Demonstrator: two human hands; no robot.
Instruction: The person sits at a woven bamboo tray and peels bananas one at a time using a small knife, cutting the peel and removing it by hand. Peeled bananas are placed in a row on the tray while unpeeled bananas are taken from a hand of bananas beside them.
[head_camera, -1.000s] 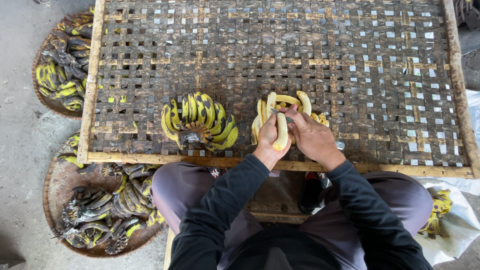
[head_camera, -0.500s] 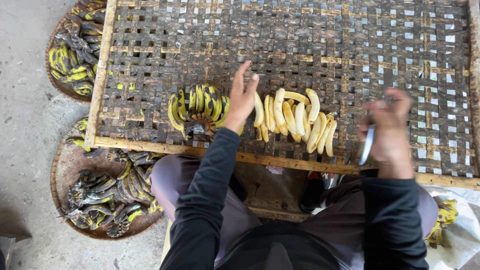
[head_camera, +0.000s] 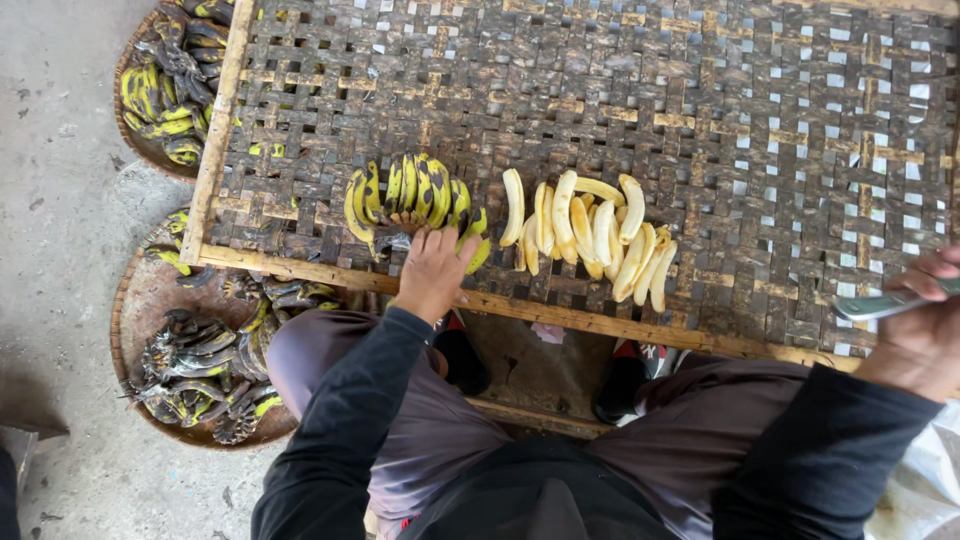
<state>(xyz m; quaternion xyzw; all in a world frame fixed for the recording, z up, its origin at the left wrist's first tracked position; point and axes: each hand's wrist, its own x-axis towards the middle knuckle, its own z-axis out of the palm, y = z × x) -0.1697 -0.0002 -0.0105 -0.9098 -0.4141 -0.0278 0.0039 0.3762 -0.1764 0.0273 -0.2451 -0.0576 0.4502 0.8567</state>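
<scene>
Head view: left hand (head_camera: 432, 272) lies fingers spread on the near edge of an unpeeled bunch of yellow-black bananas (head_camera: 415, 200), centre-left of the frame on the woven bamboo tray (head_camera: 760, 130); touching, not yet closed round it. Right hand (head_camera: 915, 335), at the right edge, is closed on a knife (head_camera: 885, 303), blade pointing left. A pile of peeled bananas (head_camera: 600, 235) lies just right of the bunch, apart from both hands. Judged step: taking up the next bunch for peeling. Next move would call for a firm grasp at the stem end and bringing the knife across. Baskets of peels (head_camera: 205, 350) sit lower left.
</scene>
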